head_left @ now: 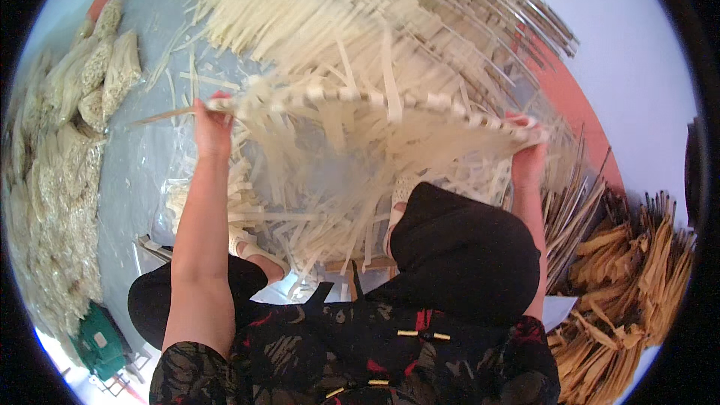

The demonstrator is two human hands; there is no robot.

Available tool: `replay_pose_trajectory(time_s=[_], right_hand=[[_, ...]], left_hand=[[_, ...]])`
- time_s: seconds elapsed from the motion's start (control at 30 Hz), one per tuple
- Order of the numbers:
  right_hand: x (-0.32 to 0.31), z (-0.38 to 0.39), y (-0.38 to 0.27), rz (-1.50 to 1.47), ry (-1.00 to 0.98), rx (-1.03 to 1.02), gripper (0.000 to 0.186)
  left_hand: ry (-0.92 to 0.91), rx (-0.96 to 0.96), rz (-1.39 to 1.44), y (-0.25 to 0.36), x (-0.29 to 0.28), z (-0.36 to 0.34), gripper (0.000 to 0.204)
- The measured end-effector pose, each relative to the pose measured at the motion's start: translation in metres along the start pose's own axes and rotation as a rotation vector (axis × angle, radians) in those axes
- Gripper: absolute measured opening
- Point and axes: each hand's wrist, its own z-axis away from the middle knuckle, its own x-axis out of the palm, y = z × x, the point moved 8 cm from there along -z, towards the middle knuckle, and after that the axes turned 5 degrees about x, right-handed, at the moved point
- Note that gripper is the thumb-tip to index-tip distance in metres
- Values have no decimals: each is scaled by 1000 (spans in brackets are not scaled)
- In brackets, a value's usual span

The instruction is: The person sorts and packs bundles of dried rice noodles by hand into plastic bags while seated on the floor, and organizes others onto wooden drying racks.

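A long thin stick, hung with pale flat noodle-like strips, spans the space in front of me and bows up in the middle. Around its left end my left hand is closed, with a bare tip of the stick poking out beyond it. My right hand grips the other end, partly covered by strips. The hanging strips are blurred by motion. Below them, more loose pale strips lie in a heap between my feet.
Many strip-laden sticks lie in rows beyond my hands. Filled clear bags are piled at the left. To the right stand bare sticks and a bundle of brown dried strips. A green plastic thing is at lower left.
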Motion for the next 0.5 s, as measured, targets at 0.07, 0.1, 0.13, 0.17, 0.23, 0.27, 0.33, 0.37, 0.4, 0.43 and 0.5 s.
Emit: replay_pose_trajectory(time_s=[0.07, 0.1, 0.13, 0.17, 0.23, 0.27, 0.33, 0.37, 0.4, 0.43, 0.5], right_hand=[[10, 9, -52, -247, -87, -121, 55], [16, 8, -48, -245, -85, -116, 55], [21, 8, -44, -289, -106, -137, 56], [22, 8, -39, -333, -127, -160, 57], [12, 0, 29, -263, -78, -73, 56], [10, -14, 56, -198, -28, 7, 56], [6, -24, 43, -176, -58, 7, 57], [3, -23, 36, -152, -77, 12, 58], [9, -17, 10, -187, -49, -51, 58], [12, -9, -25, -220, -7, -122, 59], [16, 5, -76, -229, -14, -224, 56]], left_hand=[[-70, 193, 137, 41, 48, 21, 54], [-60, 225, 222, 55, 65, 38, 54], [-49, 257, 308, 61, 71, 46, 54], [-93, 179, 203, 35, 62, 31, 54], [48, -35, 87, -22, 45, 25, 54], [125, -120, 21, -43, 34, 25, 55], [95, -124, 12, -38, 48, 32, 54], [48, -27, 36, -19, 56, 29, 53], [1, 71, 63, 4, 67, 26, 53], [-38, 132, 114, 31, 86, 28, 53], [-59, 179, 158, 71, 108, 43, 54]])
